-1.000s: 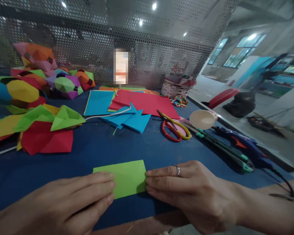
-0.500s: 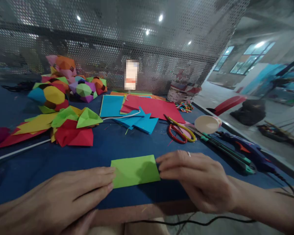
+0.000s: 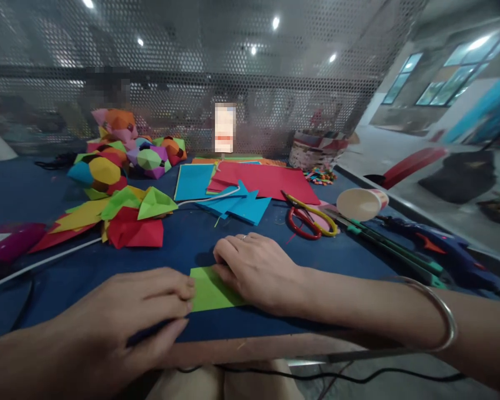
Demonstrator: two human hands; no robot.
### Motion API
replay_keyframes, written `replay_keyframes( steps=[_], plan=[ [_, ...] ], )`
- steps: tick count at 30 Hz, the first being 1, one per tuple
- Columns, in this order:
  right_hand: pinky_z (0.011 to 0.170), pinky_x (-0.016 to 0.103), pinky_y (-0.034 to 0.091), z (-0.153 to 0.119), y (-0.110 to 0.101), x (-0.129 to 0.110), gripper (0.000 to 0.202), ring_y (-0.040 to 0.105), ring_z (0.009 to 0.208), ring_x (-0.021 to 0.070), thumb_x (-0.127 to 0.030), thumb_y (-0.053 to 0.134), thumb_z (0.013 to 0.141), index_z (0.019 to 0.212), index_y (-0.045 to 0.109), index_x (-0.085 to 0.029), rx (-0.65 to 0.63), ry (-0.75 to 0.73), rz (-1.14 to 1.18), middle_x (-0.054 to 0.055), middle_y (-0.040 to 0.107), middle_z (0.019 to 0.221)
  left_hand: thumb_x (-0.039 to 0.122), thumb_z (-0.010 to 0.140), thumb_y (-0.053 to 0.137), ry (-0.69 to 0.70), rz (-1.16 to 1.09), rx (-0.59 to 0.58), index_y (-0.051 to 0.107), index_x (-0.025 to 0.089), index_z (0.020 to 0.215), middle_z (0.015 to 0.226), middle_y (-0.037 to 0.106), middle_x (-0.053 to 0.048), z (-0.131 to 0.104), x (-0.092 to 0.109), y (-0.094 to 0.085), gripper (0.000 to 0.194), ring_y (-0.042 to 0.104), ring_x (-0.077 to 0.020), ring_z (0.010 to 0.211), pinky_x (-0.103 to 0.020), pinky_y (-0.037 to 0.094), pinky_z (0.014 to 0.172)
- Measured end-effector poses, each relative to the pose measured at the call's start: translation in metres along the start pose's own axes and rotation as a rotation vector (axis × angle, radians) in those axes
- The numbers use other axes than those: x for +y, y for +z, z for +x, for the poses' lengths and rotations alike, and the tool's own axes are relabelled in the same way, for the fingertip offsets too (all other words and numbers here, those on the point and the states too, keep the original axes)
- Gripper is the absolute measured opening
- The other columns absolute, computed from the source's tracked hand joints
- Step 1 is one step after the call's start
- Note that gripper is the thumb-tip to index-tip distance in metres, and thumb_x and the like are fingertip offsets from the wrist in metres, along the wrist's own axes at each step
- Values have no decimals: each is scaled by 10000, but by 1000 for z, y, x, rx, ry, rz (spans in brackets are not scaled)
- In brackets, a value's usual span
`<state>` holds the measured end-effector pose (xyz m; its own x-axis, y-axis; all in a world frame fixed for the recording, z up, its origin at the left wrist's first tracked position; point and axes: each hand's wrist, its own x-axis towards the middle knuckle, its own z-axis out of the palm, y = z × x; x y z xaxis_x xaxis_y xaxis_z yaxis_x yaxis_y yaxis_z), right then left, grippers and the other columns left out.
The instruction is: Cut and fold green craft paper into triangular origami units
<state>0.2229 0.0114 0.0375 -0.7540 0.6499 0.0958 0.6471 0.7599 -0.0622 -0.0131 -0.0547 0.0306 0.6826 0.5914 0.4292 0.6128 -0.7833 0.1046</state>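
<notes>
A folded strip of green paper (image 3: 212, 290) lies flat near the front edge of the blue table. At its left end rest the fingertips of my left hand (image 3: 137, 311), with the thumb held apart below; this hand is open. My right hand (image 3: 258, 272) lies over the right part of the strip and covers it. Its fingers are curled closed towards the far edge, and whatever is inside them, if anything, is hidden. Just beyond the hands are cut blue paper pieces (image 3: 250, 208) and scissors (image 3: 304, 222) with red and yellow handles.
Folded paper pieces (image 3: 135, 228) and colourful paper balls (image 3: 104, 172) sit to the left. Red sheets (image 3: 266, 180) lie at the back. On the right are a tipped paper cup (image 3: 358, 204), a green cutter (image 3: 391, 247), a glue gun (image 3: 445, 247) and a woven basket (image 3: 316, 150).
My right hand has moved left from beside the strip's right end onto the paper, and its fingers have curled. The left fingers have bent a little. The view has shifted slightly.
</notes>
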Motion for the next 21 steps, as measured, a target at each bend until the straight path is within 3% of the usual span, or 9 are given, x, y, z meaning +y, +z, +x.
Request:
replay_keyframes(
  steps=[1, 3, 5, 6, 8, 10, 14, 21],
  plan=[
    [728, 338, 388, -1, 0, 0, 197, 686, 907, 227, -302, 482, 1071, 1063, 618, -159, 3, -3, -3, 82, 739, 1000, 201, 998, 420, -41, -63, -69, 699, 221, 748, 818, 741, -5, 12, 2, -2, 375, 694, -118, 720, -199, 530, 640],
    [724, 344, 389, -2, 0, 1, 196, 687, 901, 234, -296, 474, 1070, 1069, 612, -157, 19, -14, -4, 85, 739, 982, 301, 959, 448, -269, -64, -256, 569, 196, 587, 617, 619, 3, 37, 7, -5, 405, 559, -118, 538, -239, 406, 487],
    [715, 349, 392, -2, 3, 2, 188, 689, 886, 240, -278, 465, 1064, 1070, 609, -157, 54, -21, -5, 85, 738, 957, 472, 906, 530, -584, -138, -638, 509, 196, 500, 485, 496, 24, 62, 12, -8, 491, 406, -104, 421, -253, 246, 377],
    [708, 350, 394, -1, 4, 3, 179, 691, 877, 242, -261, 462, 1058, 1066, 609, -159, 76, -26, -6, 86, 738, 944, 538, 907, 527, -707, -159, -762, 492, 196, 466, 449, 442, 26, 73, 14, -9, 559, 356, -100, 400, -257, 215, 368],
    [696, 353, 400, -1, 8, 4, 152, 695, 866, 248, -225, 475, 1032, 1056, 610, -160, 117, -36, -8, 89, 738, 929, 580, 935, 510, -850, -247, -975, 515, 191, 424, 413, 468, 10, 94, 17, -12, 642, 400, -102, 378, -241, 319, 413],
    [694, 354, 411, -1, 11, 5, 126, 700, 858, 256, -212, 503, 1002, 1044, 609, -160, 152, -48, -7, 95, 738, 920, 539, 966, 507, -904, -345, -1112, 506, 188, 394, 411, 492, -2, 110, 17, -13, 671, 402, -95, 359, -239, 364, 444],
    [708, 351, 438, -2, 14, 7, 119, 706, 854, 259, -227, 525, 985, 1045, 603, -161, 186, -66, 8, 105, 738, 923, 504, 955, 551, -925, -384, -1191, 535, 180, 394, 407, 521, -10, 123, 13, -10, 647, 372, -87, 333, -235, 312, 416],
    [712, 348, 447, -5, 14, 8, 131, 711, 881, 261, -227, 515, 989, 1060, 603, -162, 212, -99, 20, 106, 744, 966, 462, 911, 585, -968, -362, -1221, 564, 180, 417, 398, 525, -11, 121, 10, -4, 570, 368, -93, 323, -230, 255, 379]
  ],
)
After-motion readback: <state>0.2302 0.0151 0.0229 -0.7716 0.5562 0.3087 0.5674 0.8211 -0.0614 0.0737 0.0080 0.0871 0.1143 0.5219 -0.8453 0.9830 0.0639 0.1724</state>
